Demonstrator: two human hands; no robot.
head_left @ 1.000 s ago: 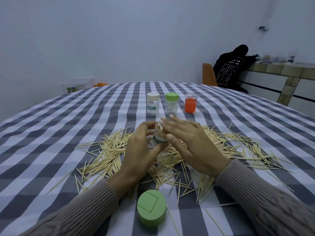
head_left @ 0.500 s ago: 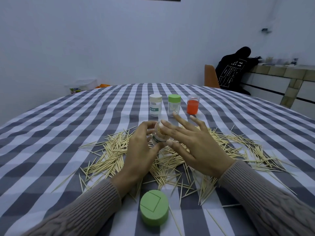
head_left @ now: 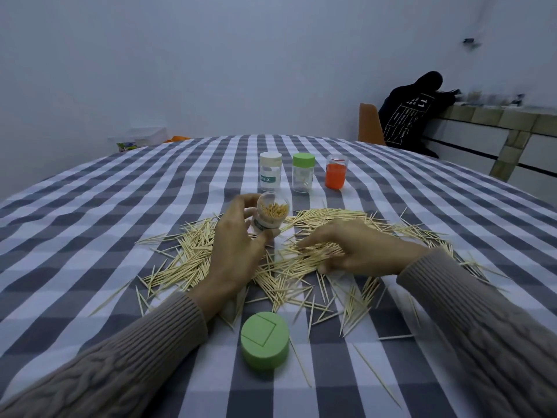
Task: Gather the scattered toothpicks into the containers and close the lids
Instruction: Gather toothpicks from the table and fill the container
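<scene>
My left hand (head_left: 233,251) grips a small clear container (head_left: 271,215), tilted toward me, its open mouth showing toothpicks packed inside. My right hand (head_left: 358,248) lies low on the pile of scattered toothpicks (head_left: 298,260), fingers curled round a bunch of them. A loose green lid (head_left: 264,339) sits on the checked tablecloth near me. Farther back stand a white-lidded container (head_left: 270,175), a green-lidded container (head_left: 303,172) and an orange container without a lid (head_left: 335,171).
Toothpicks spread widely across the grey-and-white checked tablecloth (head_left: 120,206), left and right of my hands. An orange chair (head_left: 369,125) with a dark garment (head_left: 410,116) stands beyond the table at the back right. A plastic box (head_left: 141,138) sits at the far left edge.
My right hand left the container's mouth and dropped to the right onto the toothpick pile, closing on a bunch. The left hand keeps holding the container, whose open top now shows.
</scene>
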